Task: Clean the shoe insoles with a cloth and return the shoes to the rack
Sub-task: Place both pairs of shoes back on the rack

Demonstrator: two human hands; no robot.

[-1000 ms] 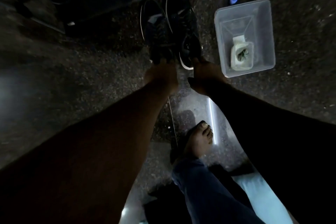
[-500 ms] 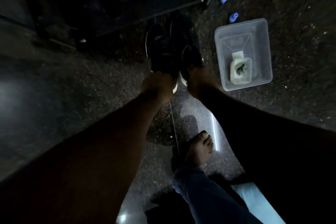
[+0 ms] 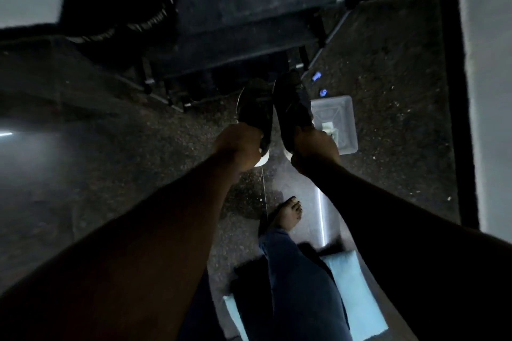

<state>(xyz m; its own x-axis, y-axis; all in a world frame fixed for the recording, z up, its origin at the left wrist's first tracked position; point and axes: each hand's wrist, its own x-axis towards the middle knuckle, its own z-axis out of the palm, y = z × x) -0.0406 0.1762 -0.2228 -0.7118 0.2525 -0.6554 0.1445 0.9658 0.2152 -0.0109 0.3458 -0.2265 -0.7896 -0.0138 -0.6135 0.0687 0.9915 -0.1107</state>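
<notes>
Before the rack (image 3: 249, 16) — shoes (image 3: 256, 116) in both hands (image 3: 239, 144)

The one camera sits on the person's head, looking steeply down at the floor (image 3: 388, 97). The rack (image 3: 243, 14) lies near, at twelve o'clock.

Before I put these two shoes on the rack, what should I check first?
1. Left hand grips the left shoe at the heel, fingers curled round it: ok.
2. Right hand grips the right shoe at the heel: ok.
3. Both toes point toward the rack, with the shoes side by side: ok.
4. Free spot on a lower shelf: cannot tell, it is too dark under the rack top.
5. Tub out of the way: ok, it sits on the floor to the right, not in front of the rack.
</notes>
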